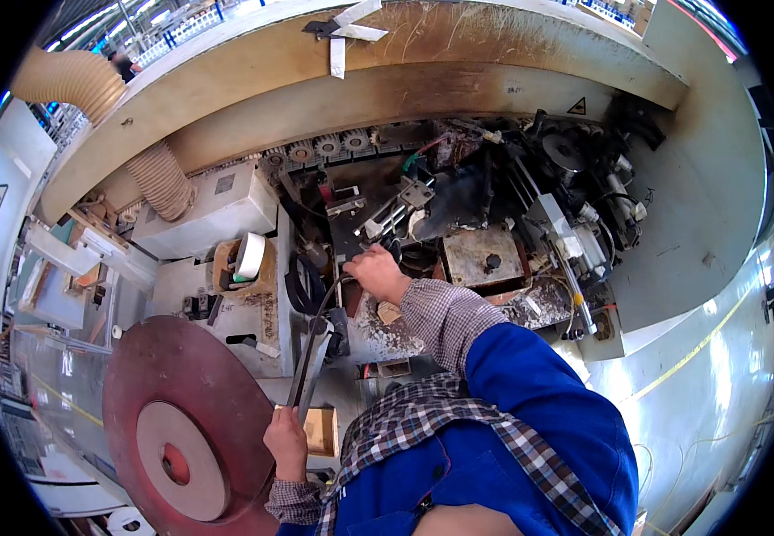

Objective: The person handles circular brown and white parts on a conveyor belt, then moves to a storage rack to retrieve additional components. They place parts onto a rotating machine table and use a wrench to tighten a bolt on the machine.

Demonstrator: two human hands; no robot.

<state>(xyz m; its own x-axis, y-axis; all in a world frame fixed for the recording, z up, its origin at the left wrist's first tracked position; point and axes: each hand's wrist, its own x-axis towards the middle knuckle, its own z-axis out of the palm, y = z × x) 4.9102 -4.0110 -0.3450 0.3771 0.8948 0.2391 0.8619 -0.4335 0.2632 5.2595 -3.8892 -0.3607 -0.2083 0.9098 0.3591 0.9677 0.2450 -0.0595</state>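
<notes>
I see a thin dark strip (314, 344) near the middle of the frame, narrow and band-like, its long axis running steeply from lower left up toward upper right. My left hand (287, 444) is closed around its lower end beside the red disc (181, 420), while my right hand (378, 271) is at its upper end inside the machine (458, 241). Grime and clutter hide the strip's top, and I cannot tell whether the right fingers pinch it.

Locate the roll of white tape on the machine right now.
In the head view the roll of white tape stands on edge in a small open wooden box left of centre, beside the black coil and above the big red disc.
</notes>
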